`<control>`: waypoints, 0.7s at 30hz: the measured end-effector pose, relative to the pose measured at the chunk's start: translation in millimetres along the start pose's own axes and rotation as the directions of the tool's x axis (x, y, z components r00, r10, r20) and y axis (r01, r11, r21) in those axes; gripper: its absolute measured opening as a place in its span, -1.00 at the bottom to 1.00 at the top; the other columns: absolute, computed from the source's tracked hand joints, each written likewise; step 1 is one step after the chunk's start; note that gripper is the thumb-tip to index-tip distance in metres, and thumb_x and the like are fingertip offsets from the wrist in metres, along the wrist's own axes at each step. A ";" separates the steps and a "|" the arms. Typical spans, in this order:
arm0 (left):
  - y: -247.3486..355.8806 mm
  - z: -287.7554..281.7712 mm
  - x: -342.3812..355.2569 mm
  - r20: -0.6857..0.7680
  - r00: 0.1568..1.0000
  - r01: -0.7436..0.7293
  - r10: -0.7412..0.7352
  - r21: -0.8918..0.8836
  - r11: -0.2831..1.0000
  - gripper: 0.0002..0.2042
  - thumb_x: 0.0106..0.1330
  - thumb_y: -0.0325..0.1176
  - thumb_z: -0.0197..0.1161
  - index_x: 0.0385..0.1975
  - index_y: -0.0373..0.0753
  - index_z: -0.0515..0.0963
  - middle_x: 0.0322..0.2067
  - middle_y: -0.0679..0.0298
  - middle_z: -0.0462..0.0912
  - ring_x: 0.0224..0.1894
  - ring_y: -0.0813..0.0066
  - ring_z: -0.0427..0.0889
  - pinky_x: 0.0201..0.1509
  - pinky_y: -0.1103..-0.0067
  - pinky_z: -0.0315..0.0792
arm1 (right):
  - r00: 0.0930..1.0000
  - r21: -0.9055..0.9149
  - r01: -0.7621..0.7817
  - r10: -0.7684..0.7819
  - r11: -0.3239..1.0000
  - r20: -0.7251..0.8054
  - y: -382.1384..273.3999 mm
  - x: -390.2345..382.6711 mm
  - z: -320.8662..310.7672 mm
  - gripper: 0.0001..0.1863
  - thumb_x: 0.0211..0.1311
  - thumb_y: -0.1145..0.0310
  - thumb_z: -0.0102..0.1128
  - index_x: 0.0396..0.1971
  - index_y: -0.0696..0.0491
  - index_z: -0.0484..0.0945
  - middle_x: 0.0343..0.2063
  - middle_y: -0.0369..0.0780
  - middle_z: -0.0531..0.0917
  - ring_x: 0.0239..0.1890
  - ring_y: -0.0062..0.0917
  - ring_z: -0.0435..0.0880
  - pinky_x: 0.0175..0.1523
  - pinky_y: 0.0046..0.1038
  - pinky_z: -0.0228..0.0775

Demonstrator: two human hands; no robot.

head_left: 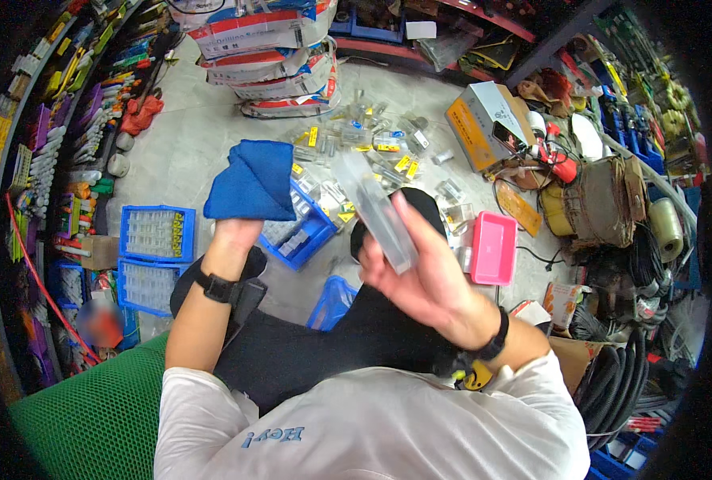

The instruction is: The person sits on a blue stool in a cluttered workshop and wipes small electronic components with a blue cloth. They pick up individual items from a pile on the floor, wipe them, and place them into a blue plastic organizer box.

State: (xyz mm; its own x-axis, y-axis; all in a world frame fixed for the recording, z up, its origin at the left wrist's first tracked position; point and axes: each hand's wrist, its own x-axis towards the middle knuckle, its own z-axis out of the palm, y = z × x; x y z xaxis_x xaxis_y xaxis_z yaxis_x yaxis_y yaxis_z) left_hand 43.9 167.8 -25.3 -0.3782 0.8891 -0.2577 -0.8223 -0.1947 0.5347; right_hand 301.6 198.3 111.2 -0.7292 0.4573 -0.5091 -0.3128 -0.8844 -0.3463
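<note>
A folded blue cloth (252,180) lies over my left hand (238,232), which holds it up at the left of centre. The cloth hides those fingers. In my right hand (428,280) is a long, narrow clear plastic case (380,220), gripped near its lower end between thumb and fingers and tilted with its top to the left. Motion blurs its upper end, and I cannot make out anything inside. Cloth and case are apart. Beyond them, many small clear plastic cases (356,136), some with yellow labels, lie scattered on the floor.
Blue trays of small clear containers stand at the left (158,232) and between my knees (296,232). On the right are a pink tray (494,248) and an orange-and-white carton (484,124). Stacked bags (268,64) stand at the back. Loaded shelves (60,160) line the left.
</note>
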 end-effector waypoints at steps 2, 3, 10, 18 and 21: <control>-0.5 5.0 1.2 0.002 1.000 -0.001 0.001 0.035 0.999 -0.68 0.30 -0.30 -0.19 -0.03 -0.30 0.31 -0.01 0.20 0.38 -0.01 0.39 0.38 0.13 0.49 0.22 | 0.986 -0.094 0.124 -0.112 0.988 0.123 -7.1 19.5 21.7 -0.56 0.24 0.02 -0.17 -0.17 0.11 0.37 -0.52 -0.29 0.48 -0.50 -0.62 0.36 -0.31 -0.57 0.21; -2.0 7.4 -0.3 -0.002 1.000 0.001 -0.001 0.068 0.998 -0.70 0.30 -0.30 -0.18 -0.06 -0.28 0.32 -0.05 0.22 0.42 -0.05 0.41 0.41 0.08 0.51 0.28 | 0.965 -0.131 0.182 -0.152 0.975 0.213 -9.0 33.8 30.0 -0.56 0.24 0.03 -0.17 -0.15 0.12 0.36 -0.48 -0.28 0.49 -0.47 -0.61 0.39 -0.28 -0.55 0.23; 2.0 44.8 -0.7 0.063 0.971 -0.237 0.230 0.371 0.898 -0.84 0.28 -0.31 -0.09 -0.23 -0.16 0.39 -0.32 0.37 0.48 -0.27 0.56 0.46 -0.14 0.61 0.37 | 0.898 -0.415 0.435 -0.350 0.799 0.267 6.5 157.0 20.2 -0.70 0.12 0.25 0.10 -0.24 0.11 0.36 -0.41 -0.28 0.52 -0.39 -0.62 0.52 -0.29 -0.54 0.40; -13.9 34.4 0.3 -0.060 0.952 -0.220 0.300 0.547 0.808 -0.65 0.29 -0.14 -0.11 -0.04 -0.22 0.31 -0.16 0.29 0.46 -0.14 0.50 0.48 -0.05 0.57 0.37 | 0.687 -0.734 0.655 -0.544 0.178 0.482 17.0 202.2 -10.8 -0.46 -0.15 0.30 0.35 -0.15 0.20 0.37 -0.51 -0.28 0.42 -0.50 -0.66 0.37 -0.38 -0.60 0.34; -17.4 20.5 2.1 0.027 0.947 -0.298 0.320 0.439 0.847 -0.63 0.30 -0.15 -0.14 -0.02 -0.25 0.30 -0.12 0.25 0.46 -0.14 0.47 0.49 -0.04 0.55 0.38 | 0.742 -0.720 0.623 -0.523 0.307 0.420 7.3 211.3 -8.9 -0.42 -0.13 0.30 0.34 -0.07 0.21 0.38 -0.45 -0.26 0.49 -0.49 -0.64 0.47 -0.35 -0.57 0.38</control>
State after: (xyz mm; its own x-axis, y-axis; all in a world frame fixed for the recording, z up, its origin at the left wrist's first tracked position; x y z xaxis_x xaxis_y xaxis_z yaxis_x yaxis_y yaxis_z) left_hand 66.1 181.6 -18.6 -0.6096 0.7910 -0.0519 -0.3973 -0.2483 0.8835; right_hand 150.7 289.3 -5.9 -0.6331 0.7624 0.1337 -0.1120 0.0806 -0.9904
